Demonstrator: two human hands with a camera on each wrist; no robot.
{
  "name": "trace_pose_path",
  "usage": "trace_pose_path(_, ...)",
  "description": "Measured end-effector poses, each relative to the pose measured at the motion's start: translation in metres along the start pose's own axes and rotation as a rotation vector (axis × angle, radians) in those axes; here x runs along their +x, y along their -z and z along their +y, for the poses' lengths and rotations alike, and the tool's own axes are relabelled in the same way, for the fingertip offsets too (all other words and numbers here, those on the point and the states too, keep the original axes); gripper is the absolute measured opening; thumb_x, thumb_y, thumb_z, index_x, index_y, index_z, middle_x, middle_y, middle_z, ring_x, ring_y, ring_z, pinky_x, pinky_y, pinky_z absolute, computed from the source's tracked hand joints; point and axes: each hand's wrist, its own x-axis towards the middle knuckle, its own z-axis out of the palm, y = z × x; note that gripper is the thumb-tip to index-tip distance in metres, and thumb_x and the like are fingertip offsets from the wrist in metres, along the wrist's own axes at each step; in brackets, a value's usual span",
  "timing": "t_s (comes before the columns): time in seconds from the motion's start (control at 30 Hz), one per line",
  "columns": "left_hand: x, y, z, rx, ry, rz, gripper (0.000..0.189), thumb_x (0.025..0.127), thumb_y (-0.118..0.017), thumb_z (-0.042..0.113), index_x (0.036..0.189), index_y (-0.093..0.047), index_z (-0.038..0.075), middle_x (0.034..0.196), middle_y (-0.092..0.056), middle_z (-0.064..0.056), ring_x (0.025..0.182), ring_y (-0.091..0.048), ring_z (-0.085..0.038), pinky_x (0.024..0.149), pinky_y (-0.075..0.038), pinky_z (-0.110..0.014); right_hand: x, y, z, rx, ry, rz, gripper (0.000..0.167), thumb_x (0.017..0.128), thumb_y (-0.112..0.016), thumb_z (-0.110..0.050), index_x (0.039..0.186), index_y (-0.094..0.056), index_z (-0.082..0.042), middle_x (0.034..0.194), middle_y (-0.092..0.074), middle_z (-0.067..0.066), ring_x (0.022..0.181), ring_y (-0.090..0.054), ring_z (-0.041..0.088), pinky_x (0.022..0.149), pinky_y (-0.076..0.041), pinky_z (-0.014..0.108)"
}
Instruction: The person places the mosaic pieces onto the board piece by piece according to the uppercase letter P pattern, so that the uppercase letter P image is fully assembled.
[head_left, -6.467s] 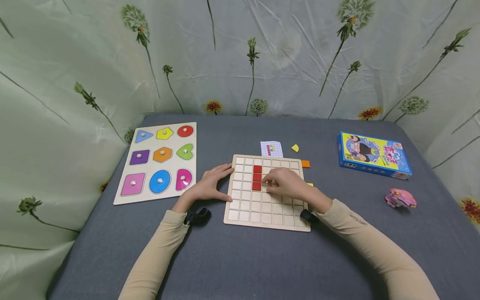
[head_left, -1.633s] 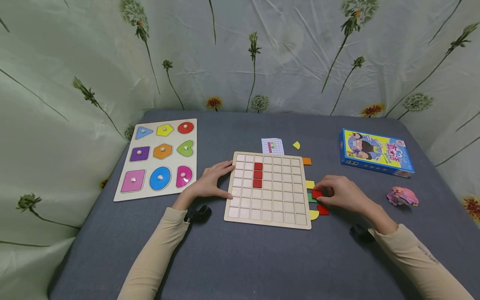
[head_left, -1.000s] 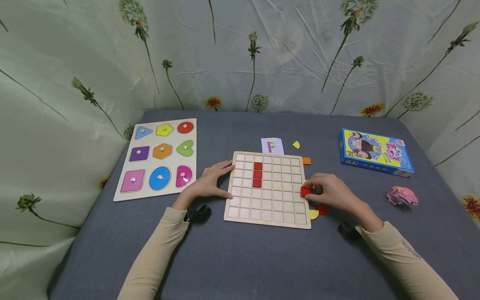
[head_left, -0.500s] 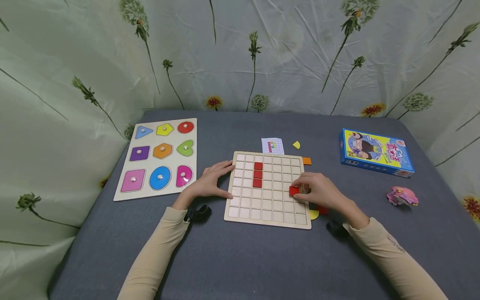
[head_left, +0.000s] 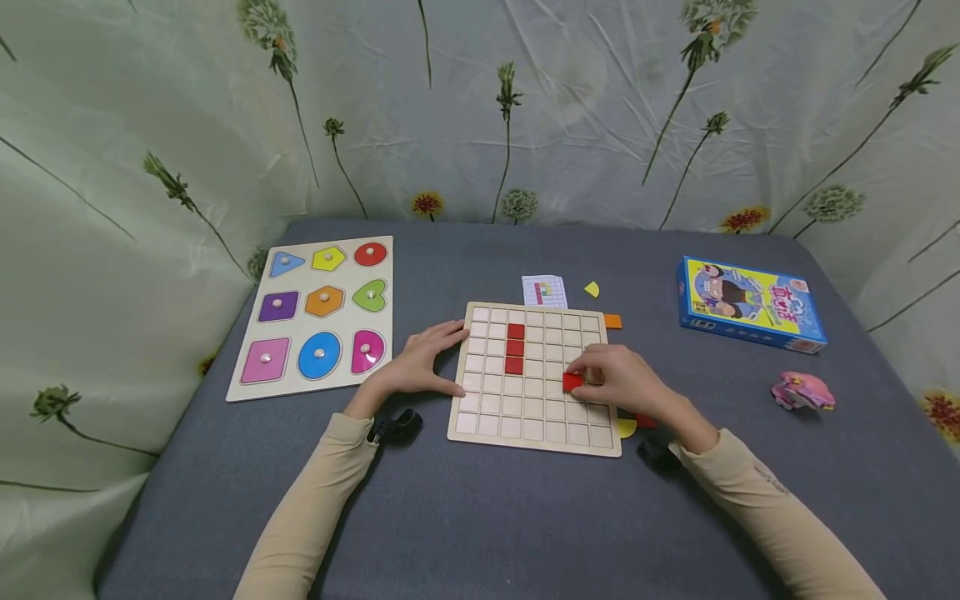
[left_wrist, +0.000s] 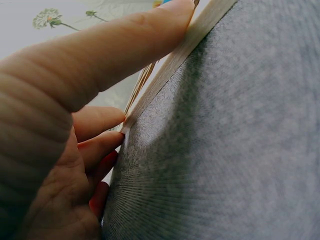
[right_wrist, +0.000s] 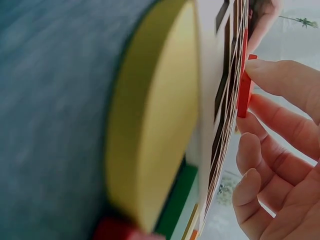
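My right hand (head_left: 618,379) pinches a square red tile (head_left: 572,382) between thumb and fingers, close over the right half of a wooden grid board (head_left: 534,427). In the right wrist view the red tile (right_wrist: 244,94) stands out at the thumb tip, near the board's surface. Three red tiles (head_left: 514,349) sit stacked in one column of the grid, left of centre. My left hand (head_left: 415,367) rests at the board's left edge with fingers spread. The left wrist view shows its thumb (left_wrist: 145,37) and fingertips against the board's wooden side (left_wrist: 170,72).
Beyond the board lie a printed pattern card (head_left: 558,302) and a yellow quarter-round piece (head_left: 592,289). Along its right edge are orange (head_left: 612,322), yellow (head_left: 627,428), red (head_left: 645,421) and green (right_wrist: 180,200) pieces. A knob puzzle (head_left: 352,325), a blue box (head_left: 750,304) and a pink toy (head_left: 802,391) stand farther out.
My right hand was over the red column earliest, then at the pieces right of the board. It has since carried a red tile leftward over the grid. My left hand has stayed put.
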Motion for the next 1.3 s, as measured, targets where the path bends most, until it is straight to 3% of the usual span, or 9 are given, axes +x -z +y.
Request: trace_pose_path(1.3,0.001,-0.001,-0.001,-0.001,-0.01,0.004,0.093,0.07,-0.08,0.035,0.145,-0.034,0.007,0.155,-0.027,-0.012,0.145,-0.02,-0.031,0.105,-0.018,-0.056,0.041,-0.015,-0.031,-0.09,0.116,-0.09,0.017,0.076,-0.074,-0.023,0.091,-0.073,-0.016,0.073,-0.058,-0.005,0.062,-0.044,0.002,0.058,-0.035,0.018)
